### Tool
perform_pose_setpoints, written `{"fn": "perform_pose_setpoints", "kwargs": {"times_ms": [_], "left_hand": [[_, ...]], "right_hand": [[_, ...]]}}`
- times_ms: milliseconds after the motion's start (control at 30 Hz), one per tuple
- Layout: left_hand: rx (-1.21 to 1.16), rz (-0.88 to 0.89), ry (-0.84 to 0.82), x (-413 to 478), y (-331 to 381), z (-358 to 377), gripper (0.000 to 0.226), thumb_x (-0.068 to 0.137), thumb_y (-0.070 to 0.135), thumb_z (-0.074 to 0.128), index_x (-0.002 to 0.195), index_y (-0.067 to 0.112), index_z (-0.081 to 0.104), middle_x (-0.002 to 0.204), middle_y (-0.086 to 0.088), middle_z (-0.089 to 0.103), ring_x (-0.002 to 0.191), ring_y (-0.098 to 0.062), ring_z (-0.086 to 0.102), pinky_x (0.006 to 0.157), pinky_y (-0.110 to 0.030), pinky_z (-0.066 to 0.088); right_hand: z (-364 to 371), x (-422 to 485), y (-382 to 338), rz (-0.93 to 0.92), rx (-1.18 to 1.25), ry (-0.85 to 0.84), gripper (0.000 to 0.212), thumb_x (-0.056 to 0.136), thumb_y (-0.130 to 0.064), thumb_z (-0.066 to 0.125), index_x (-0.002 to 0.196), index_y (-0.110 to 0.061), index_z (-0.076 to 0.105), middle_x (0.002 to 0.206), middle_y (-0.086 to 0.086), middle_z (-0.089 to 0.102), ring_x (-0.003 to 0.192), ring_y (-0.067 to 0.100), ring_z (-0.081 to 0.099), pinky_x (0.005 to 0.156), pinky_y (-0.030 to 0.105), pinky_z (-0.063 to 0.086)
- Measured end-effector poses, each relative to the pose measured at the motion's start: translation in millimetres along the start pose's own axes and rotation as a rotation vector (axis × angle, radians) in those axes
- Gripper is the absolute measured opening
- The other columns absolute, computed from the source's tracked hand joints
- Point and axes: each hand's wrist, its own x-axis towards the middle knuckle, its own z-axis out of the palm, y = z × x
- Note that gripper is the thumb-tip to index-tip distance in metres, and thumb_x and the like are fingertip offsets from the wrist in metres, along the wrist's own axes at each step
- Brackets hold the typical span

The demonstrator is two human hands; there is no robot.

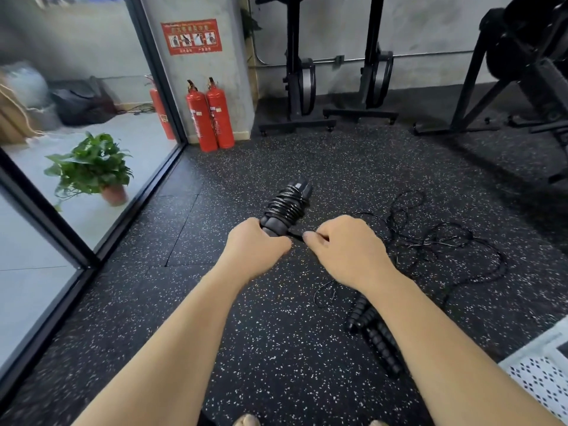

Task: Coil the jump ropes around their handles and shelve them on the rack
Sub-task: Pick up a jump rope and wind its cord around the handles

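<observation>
My left hand (256,245) grips the lower end of a pair of black jump-rope handles (287,204) held together, with black cord wound in several turns around their middle. My right hand (344,245) pinches the black cord right beside the handles, at the bottom of the coil. A second black jump rope lies on the floor: its loose cord (436,238) is tangled in loops to the right, and its two ribbed handles (373,333) lie under my right forearm.
Speckled black rubber floor (276,318). Two red fire extinguishers (210,115) stand by a grey pillar. A potted plant (92,167) sits behind the glass wall on the left. Black exercise machines (332,87) line the back wall. A white perforated crate (541,373) is at the lower right.
</observation>
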Motion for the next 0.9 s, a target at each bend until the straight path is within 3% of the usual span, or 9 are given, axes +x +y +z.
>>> {"fn": "perform_pose_setpoints", "kwargs": {"times_ms": [100, 300, 467, 567, 633, 733, 900], "left_hand": [[0.273, 0.05, 0.079, 0.2, 0.5, -1.1, 0.029, 0.079, 0.032, 0.066, 0.098, 0.013, 0.053, 0.09, -0.003, 0.062, 0.078, -0.025, 0.062, 0.064, -0.033, 0.051], [0.637, 0.239, 0.209, -17.0, 17.3, 7.9, 0.024, 0.093, 0.039, 0.05, 0.094, 0.018, 0.038, 0.088, 0.0, 0.047, 0.074, -0.027, 0.047, 0.062, -0.032, 0.034], [0.832, 0.385, 0.136, -33.6, 28.3, 22.3, 0.023, 0.087, 0.031, 0.059, 0.102, 0.021, 0.046, 0.102, 0.0, 0.054, 0.098, -0.025, 0.059, 0.065, -0.032, 0.034], [0.91, 0.511, 0.036, -38.5, 30.9, 24.4, 0.022, 0.084, 0.025, 0.06, 0.096, 0.021, 0.042, 0.09, 0.005, 0.043, 0.083, -0.02, 0.047, 0.062, -0.028, 0.03], [0.924, 0.623, -0.039, -38.1, 30.5, 22.8, 0.021, 0.084, 0.023, 0.058, 0.091, 0.021, 0.039, 0.083, 0.009, 0.037, 0.079, -0.017, 0.039, 0.061, -0.028, 0.031], [0.872, 0.807, -0.125, -36.6, 26.8, 20.4, 0.024, 0.084, 0.023, 0.057, 0.094, 0.027, 0.036, 0.082, 0.013, 0.033, 0.084, -0.015, 0.044, 0.064, -0.03, 0.038], [0.718, 0.907, -0.182, -35.7, 23.1, 13.4, 0.029, 0.08, 0.019, 0.06, 0.09, 0.029, 0.035, 0.087, 0.015, 0.039, 0.085, -0.011, 0.041, 0.069, -0.03, 0.042]], "right_hand": [[-6.0, -2.3, -8.4, -0.062, -0.036, 0.052, 0.049, 0.095, -0.037, 0.047, 0.054, -0.014, 0.035, 0.052, -0.001, 0.041, 0.05, 0.02, 0.037, 0.047, 0.029, 0.026], [-18.4, -5.2, -16.7, -0.168, -0.221, 0.12, 0.051, 0.098, -0.043, 0.041, 0.056, -0.017, 0.03, 0.057, -0.004, 0.037, 0.059, 0.023, 0.04, 0.049, 0.032, 0.021], [-23.5, 0.5, -11.5, -0.314, -0.403, 0.096, 0.049, 0.099, -0.042, 0.033, 0.057, -0.018, 0.029, 0.068, -0.003, 0.044, 0.069, 0.022, 0.045, 0.054, 0.031, 0.024], [-25.2, 4.1, -0.6, -0.314, -0.433, 0.106, 0.05, 0.099, -0.043, 0.034, 0.056, -0.017, 0.031, 0.065, -0.005, 0.044, 0.071, 0.019, 0.043, 0.054, 0.03, 0.024], [-26.6, 6.3, 7.1, -0.296, -0.404, 0.125, 0.054, 0.098, -0.046, 0.036, 0.053, -0.018, 0.032, 0.057, -0.006, 0.039, 0.069, 0.018, 0.043, 0.057, 0.03, 0.027], [-27.6, 10.9, 20.0, -0.219, -0.281, 0.165, 0.06, 0.095, -0.052, 0.04, 0.048, -0.016, 0.037, 0.051, -0.004, 0.041, 0.063, 0.019, 0.044, 0.059, 0.03, 0.031], [-26.6, 15.7, 35.2, -0.086, 0.095, -0.037, 0.065, 0.092, -0.055, 0.051, 0.042, -0.016, 0.035, 0.042, -0.006, 0.036, 0.044, 0.014, 0.037, 0.054, 0.03, 0.034]]}}
